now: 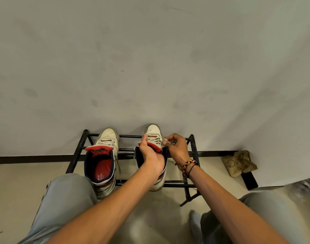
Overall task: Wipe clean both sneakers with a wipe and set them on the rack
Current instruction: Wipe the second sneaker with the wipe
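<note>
Head view. Right sneaker [155,155]: on rack [191,152], long axis toe-to-wall, dead ahead of both hands. Left hand [150,154]: grips its tongue, covering the opening. Right hand [175,147]: fingers pinch a small pale item, wipe or lace unclear. Left sneaker [103,159]: racked alongside, apart, untouched.

You have one view only, a wide-angle camera on your head, looking forward and steeply down over your knees [66,199] and forearms. It faces a pale wall [150,59], whose lines bend at the edges, and sits close above the low rack [192,152] on the floor [18,182].
</note>
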